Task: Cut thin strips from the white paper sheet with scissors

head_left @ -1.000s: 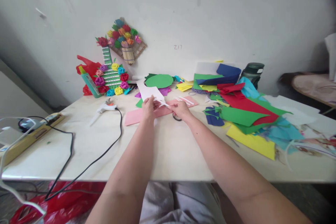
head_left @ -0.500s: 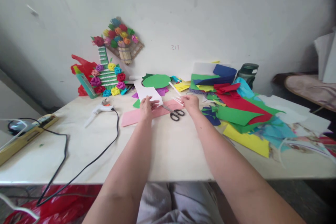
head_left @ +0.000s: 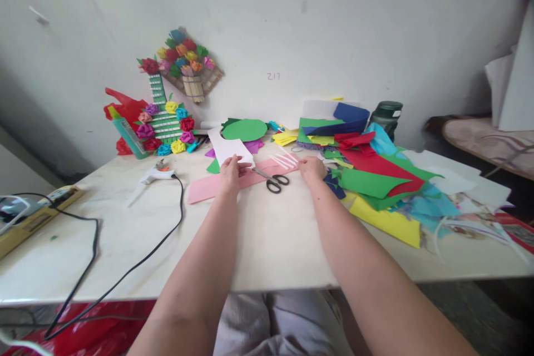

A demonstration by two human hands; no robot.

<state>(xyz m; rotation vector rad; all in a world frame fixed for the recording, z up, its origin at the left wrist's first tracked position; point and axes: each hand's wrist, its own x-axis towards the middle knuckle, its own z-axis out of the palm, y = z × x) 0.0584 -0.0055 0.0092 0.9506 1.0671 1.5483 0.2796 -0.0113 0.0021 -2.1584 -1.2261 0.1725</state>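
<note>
My left hand (head_left: pixel 232 171) is closed on the lower right edge of a white sheet of paper (head_left: pixel 225 147), which has a curved cut at its top. My right hand (head_left: pixel 312 169) pinches the ends of several thin white paper strips (head_left: pixel 285 161) that fan out to the left over a pink paper sheet (head_left: pixel 203 189). Between the hands lie black-handled scissors (head_left: pixel 274 182), their blades partly over the pink sheet. Behind the white sheet are a green paper oval (head_left: pixel 246 129) and purple paper (head_left: pixel 255 146).
At left, a white glue gun (head_left: pixel 153 176) trails a black cord toward a power strip (head_left: pixel 41 214). A flower-decorated paper guitar (head_left: pixel 166 125) and a glue bottle (head_left: pixel 129 132) stand by the wall. Coloured paper sheets (head_left: pixel 371 178) pile up at right, before a dark bottle (head_left: pixel 387 117).
My right hand has moved a little to the right with the strips, which now lie closer together over the pink sheet. The left hand keeps its place. The whole view has shifted slightly.
</note>
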